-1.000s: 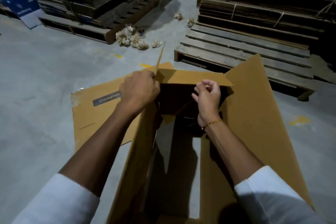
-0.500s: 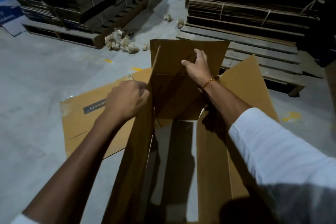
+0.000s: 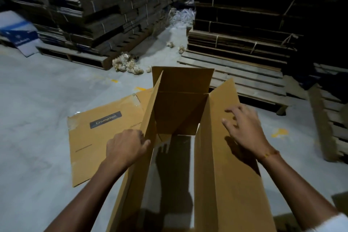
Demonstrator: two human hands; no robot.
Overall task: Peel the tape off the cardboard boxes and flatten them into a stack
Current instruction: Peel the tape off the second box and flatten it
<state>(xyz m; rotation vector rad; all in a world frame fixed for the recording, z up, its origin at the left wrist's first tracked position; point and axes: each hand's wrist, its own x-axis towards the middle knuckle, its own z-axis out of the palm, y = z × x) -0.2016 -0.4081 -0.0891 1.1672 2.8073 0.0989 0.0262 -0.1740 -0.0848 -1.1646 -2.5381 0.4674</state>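
Towering beyond both hands were bundled cardboard stacks on pallets. Between the hands stood the opened box; a flattened box lay left. Left hand gripped its left wall; right hand, fingers spread, hovered at the right flap.

— Where does the one view sit?
— On the person's head, facing forward and down, close over both hands and the open box.
— And farther out?
— The floor and pallets ahead.
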